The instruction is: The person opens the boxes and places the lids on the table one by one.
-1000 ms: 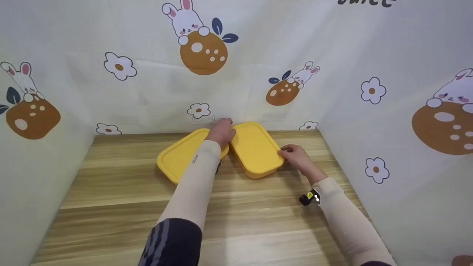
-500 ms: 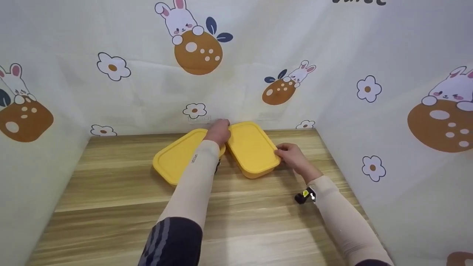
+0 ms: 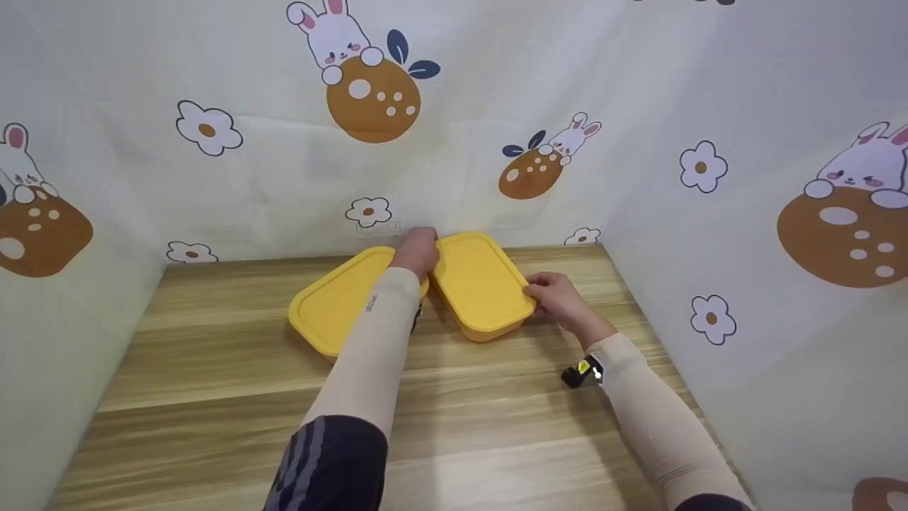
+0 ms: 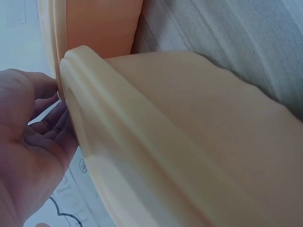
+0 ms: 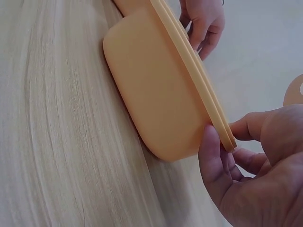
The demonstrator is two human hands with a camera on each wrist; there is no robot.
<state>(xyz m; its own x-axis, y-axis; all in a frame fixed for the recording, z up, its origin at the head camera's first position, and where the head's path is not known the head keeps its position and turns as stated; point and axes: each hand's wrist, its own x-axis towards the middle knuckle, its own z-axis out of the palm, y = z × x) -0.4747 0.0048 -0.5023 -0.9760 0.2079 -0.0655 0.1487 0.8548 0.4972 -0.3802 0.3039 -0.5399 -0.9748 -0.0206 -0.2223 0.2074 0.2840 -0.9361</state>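
Two yellow lidded food containers stand at the back of the table. The right food container [image 3: 482, 284] has its lid on and sits at an angle; the left food container [image 3: 326, 312] is partly hidden by the left forearm. My right hand [image 3: 562, 299] pinches the right container's lid rim [image 5: 208, 101], thumb below it and a finger on top. My left hand [image 3: 417, 252] is between the containers' far ends. In the left wrist view, that hand's thumb and curled fingers [image 4: 45, 87] hold the right container's rim [image 4: 59, 42]; some fingertips are hidden behind the left container.
The wood-grain table [image 3: 454, 426] extends in front of the containers. A patterned cloth wall [image 3: 284, 177] rises right behind them, with more cloth at both sides. A small black wrist camera [image 3: 583, 372] hangs at the right wrist.
The whole head view has shifted slightly, so everything sits a little further left. Both hands keep their places on the right container, and neither container has visibly moved on the table.
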